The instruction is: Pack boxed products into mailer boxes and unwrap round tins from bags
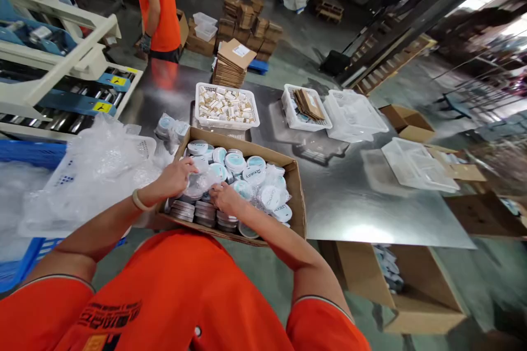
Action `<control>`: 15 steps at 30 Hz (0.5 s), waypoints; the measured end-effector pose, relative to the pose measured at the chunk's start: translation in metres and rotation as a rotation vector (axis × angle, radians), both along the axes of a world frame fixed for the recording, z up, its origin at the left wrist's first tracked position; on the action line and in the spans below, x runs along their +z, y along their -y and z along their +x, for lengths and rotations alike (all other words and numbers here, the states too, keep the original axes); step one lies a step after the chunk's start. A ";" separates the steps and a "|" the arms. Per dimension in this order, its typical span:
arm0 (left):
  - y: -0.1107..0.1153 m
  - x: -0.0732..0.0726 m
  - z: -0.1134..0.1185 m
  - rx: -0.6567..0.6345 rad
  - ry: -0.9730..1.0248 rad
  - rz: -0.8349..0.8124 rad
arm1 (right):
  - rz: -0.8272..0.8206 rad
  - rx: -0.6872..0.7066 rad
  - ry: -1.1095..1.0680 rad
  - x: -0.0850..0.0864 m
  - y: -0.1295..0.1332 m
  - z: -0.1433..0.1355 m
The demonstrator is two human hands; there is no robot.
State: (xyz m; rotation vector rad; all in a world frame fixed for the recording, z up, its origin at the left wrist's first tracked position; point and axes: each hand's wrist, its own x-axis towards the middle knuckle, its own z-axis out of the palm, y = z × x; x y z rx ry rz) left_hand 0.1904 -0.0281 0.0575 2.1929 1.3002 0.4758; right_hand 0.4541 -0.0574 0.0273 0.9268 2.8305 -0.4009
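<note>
A cardboard box [300, 197] full of round tins [235, 162] with white and pale blue lids stands at the metal table's near edge. Some tins are in clear bubble wrap; at the box's near side they stand in stacks. Over the box's left part, my left hand [178, 176] pinches the edge of a clear plastic bag [200, 180]. My right hand [224, 197] is closed at the bag's right side, low among the tins, with its fingertips partly hidden; what it grips is too small to make out.
Behind the box are a white basket of small bottles [197, 105] and stacked flat cartons [230, 66]. Plastic wrap [111, 159] heaps at the left. White trays [354, 115] stand to the right, an open carton [428, 307] below. A person in orange [162, 5] stands beyond.
</note>
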 end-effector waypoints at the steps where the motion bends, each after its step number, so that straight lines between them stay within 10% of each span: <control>1: 0.000 0.001 0.000 0.019 0.013 0.015 | 0.000 -0.037 -0.008 0.006 0.002 0.008; 7: 0.013 0.004 0.011 0.093 -0.011 0.072 | -0.193 -0.666 -0.792 0.058 0.016 0.076; 11: 0.020 0.005 0.034 0.047 -0.018 0.080 | -0.306 -0.927 -1.428 0.059 0.025 0.034; 15: 0.020 0.010 0.050 0.008 0.266 0.124 | -0.358 -0.860 -1.485 0.046 0.025 -0.020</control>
